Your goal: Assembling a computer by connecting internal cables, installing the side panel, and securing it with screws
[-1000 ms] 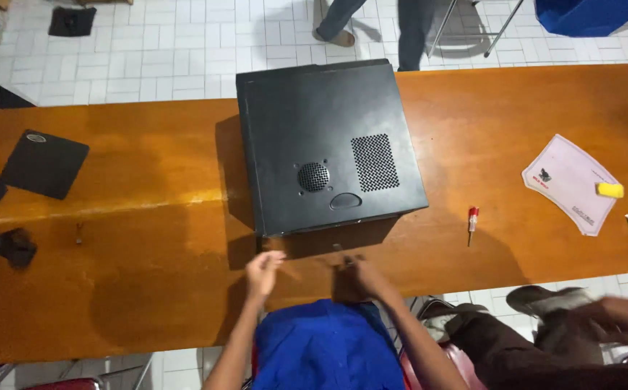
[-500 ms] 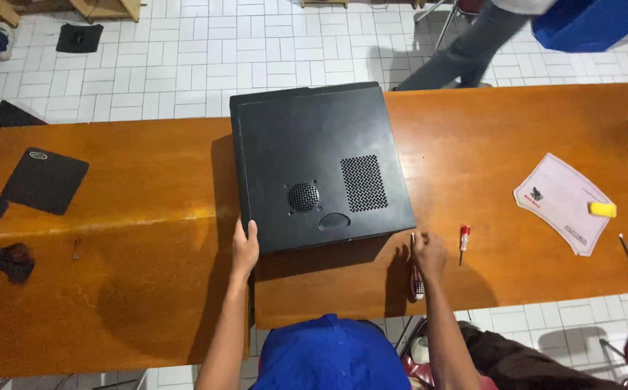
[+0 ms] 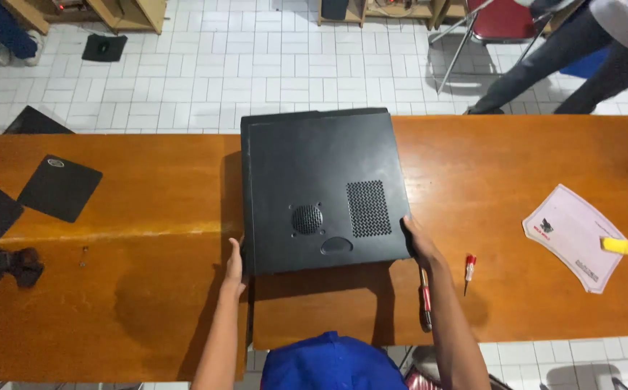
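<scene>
Black computer case, lying flat on wooden table
Left hand and right hand grip its near corners, fingers pressed against sides

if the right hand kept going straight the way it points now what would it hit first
The right hand already rests on the near right corner of the black computer case, fingers pointing up and left across it. Going straight on, it would press into the case's side at once; nothing else lies between, as far as the view shows.
</scene>
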